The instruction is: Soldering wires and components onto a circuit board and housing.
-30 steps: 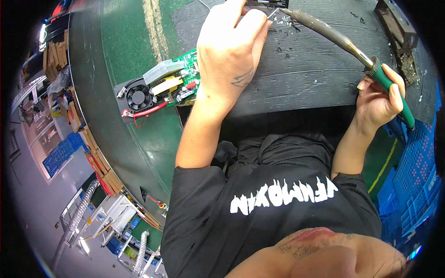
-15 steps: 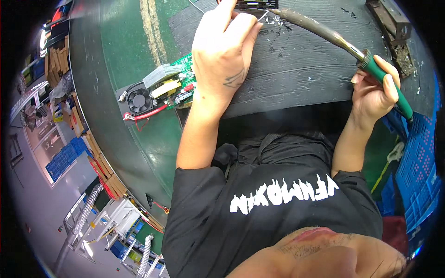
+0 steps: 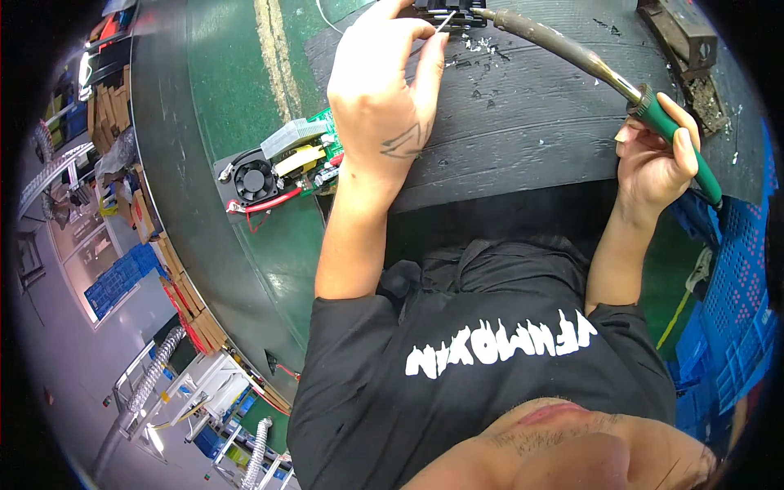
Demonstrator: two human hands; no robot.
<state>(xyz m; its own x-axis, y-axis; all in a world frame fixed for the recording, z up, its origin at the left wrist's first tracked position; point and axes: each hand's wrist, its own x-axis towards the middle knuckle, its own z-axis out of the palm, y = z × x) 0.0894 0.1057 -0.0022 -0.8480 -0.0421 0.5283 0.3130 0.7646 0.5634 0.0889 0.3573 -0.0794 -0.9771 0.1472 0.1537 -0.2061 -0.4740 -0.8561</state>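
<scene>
My right hand (image 3: 657, 171) grips the green handle of a soldering iron (image 3: 563, 54), whose long metal barrel points up and left. The iron's tip is at the right end of a black slotted part (image 3: 459, 11), which the upper edge of the view cuts off. Between the thumb and fingertips of my left hand (image 3: 377, 94) is a thin piece of solder wire (image 3: 446, 22), its end over the black part close to the tip. Whether wire and tip touch, I cannot tell. A green circuit board (image 3: 333, 135) with a fan (image 3: 251, 180) and a red cable lies left of my left wrist.
Small scraps (image 3: 482, 51) litter the dark board (image 3: 523, 139) under my hands. At the upper right stands a dark metal iron holder (image 3: 694, 73) with debris in it. A blue perforated crate (image 3: 735, 294) is at the right, below the work surface.
My left hand has shifted slightly left and down, and the solder wire now lies across the black part. More of that part shows. The soldering iron is nearly in the same place.
</scene>
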